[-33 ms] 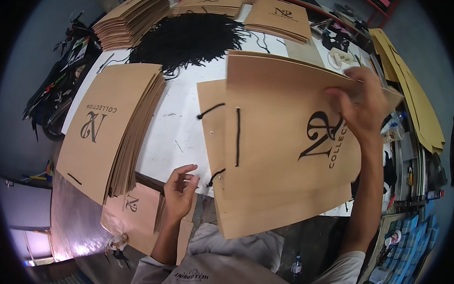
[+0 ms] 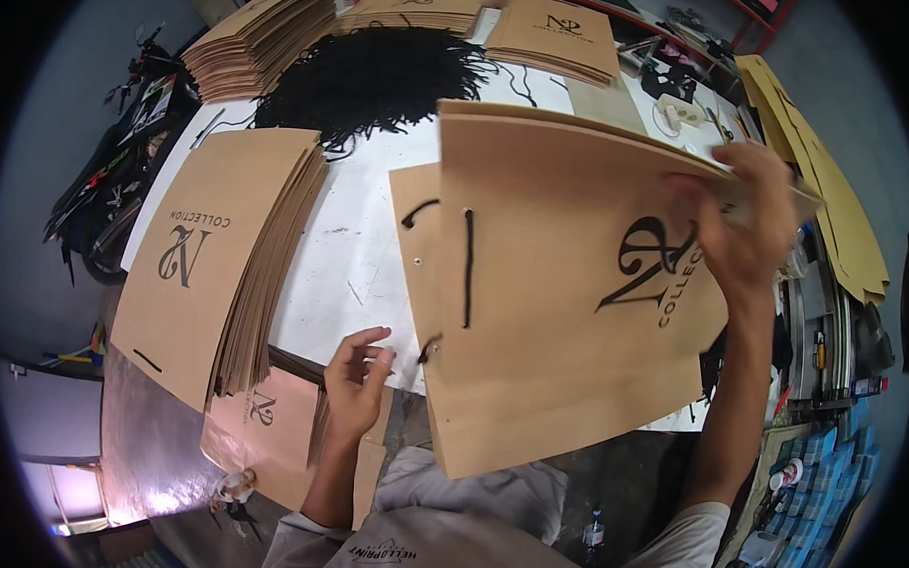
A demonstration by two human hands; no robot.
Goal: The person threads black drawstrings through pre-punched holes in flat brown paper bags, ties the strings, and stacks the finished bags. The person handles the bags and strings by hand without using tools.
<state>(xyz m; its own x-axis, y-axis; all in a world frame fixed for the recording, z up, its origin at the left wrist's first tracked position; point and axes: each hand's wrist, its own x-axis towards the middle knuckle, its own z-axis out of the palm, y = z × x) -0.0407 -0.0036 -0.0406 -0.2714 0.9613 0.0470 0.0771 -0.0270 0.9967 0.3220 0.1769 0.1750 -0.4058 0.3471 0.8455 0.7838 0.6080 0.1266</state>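
Note:
My right hand (image 2: 745,219) grips the far right edge of a brown paper bag (image 2: 546,247), thumb on the printed face and fingers over the edge. A black cord (image 2: 468,269) runs along this bag's left side through two holes. Partly under it lies another brown paper bag (image 2: 570,418), with eyelets and short black cord ends showing at its left margin. My left hand (image 2: 359,381) is just left of these bags, fingers loosely bent and apart, holding nothing. A big heap of black cords (image 2: 376,81) lies beyond on the white table (image 2: 325,269).
On the left stands a stack of printed paper bags (image 2: 210,255). More bag stacks (image 2: 253,37) sit along the far side, one at the far right (image 2: 553,32). A motorcycle (image 2: 118,182) is left of the table. A plastic bottle (image 2: 593,529) stands on the floor.
The upper bag has shifted slightly left at its cord side, while my right hand has moved a little right. My left hand stays nearly still.

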